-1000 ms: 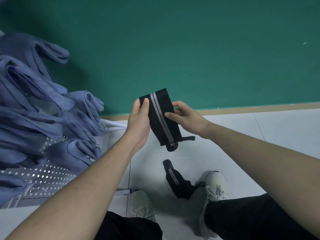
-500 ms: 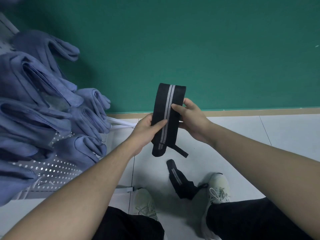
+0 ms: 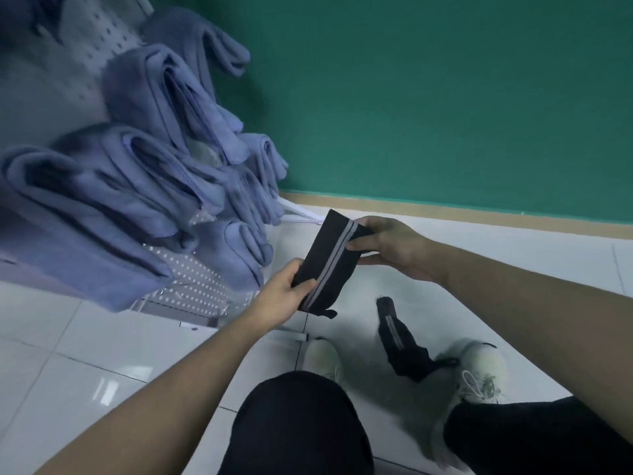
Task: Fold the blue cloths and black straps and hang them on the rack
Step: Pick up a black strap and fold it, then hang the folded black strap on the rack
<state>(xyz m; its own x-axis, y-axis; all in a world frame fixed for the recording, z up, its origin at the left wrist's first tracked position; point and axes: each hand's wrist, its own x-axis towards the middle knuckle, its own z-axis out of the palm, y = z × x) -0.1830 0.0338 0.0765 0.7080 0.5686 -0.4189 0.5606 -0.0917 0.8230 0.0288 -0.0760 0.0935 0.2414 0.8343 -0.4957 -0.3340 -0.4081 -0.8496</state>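
A folded black strap with grey stripes is stretched between both hands above the floor. My left hand grips its lower end and my right hand pinches its upper end. A second black strap lies crumpled on the white tiles between my shoes. Several folded blue cloths hang on the white perforated rack at the left, close to the held strap.
A green wall with a tan skirting strip runs behind. White floor tiles spread to the right. My white shoes and dark trouser legs fill the bottom of the view.
The view has swung towards the rack, which now looks larger. The strap has tilted and dropped lower, with my left hand moved down to its bottom end.
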